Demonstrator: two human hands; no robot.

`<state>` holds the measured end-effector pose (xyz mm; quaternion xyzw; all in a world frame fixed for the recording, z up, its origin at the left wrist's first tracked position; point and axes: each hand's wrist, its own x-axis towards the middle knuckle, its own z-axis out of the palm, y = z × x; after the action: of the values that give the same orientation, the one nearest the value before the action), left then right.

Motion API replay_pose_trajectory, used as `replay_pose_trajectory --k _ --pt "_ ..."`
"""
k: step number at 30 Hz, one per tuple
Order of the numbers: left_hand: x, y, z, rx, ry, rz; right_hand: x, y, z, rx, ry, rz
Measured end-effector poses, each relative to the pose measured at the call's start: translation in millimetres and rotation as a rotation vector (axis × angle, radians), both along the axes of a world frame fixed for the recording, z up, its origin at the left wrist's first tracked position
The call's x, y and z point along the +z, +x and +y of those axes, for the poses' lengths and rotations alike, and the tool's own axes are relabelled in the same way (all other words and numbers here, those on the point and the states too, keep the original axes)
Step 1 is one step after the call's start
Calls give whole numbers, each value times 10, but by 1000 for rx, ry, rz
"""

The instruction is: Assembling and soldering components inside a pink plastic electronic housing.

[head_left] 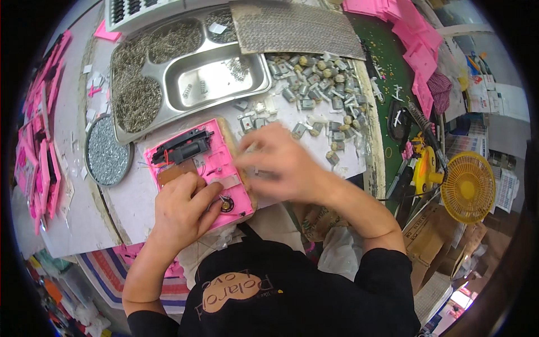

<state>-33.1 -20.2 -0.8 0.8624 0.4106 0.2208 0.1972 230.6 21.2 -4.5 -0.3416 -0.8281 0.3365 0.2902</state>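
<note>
A pink plastic casing lies tilted on the table in front of me. It carries a black mechanism, a brown circuit board, thin wires and a small round black part. My left hand rests over the casing's near left part, its fingers bent and drawn together beside the round part; what they pinch is hidden. Smeared by motion, my right hand hovers at the casing's right edge. A greyish blur shows by its fingers, too unclear to name.
A steel compartment tray holds many small metal pieces. Left of it stands a round dish of grey bits. Small motors are heaped at right, below a textured board. Pink parts line the left; a yellow fan stands right.
</note>
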Motion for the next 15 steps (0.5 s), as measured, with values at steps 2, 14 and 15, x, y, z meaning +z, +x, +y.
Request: replay_pose_trajectory --k 2,14,15 --pt "-23 -2 -21 23 -6 -10 150 483 161 -206 60 -230" --pt "249 67 206 18 -161 -244 25 980 432 -292 329 -529" --pt "310 116 260 9 -171 -240 40 952 440 -317 354 -462"
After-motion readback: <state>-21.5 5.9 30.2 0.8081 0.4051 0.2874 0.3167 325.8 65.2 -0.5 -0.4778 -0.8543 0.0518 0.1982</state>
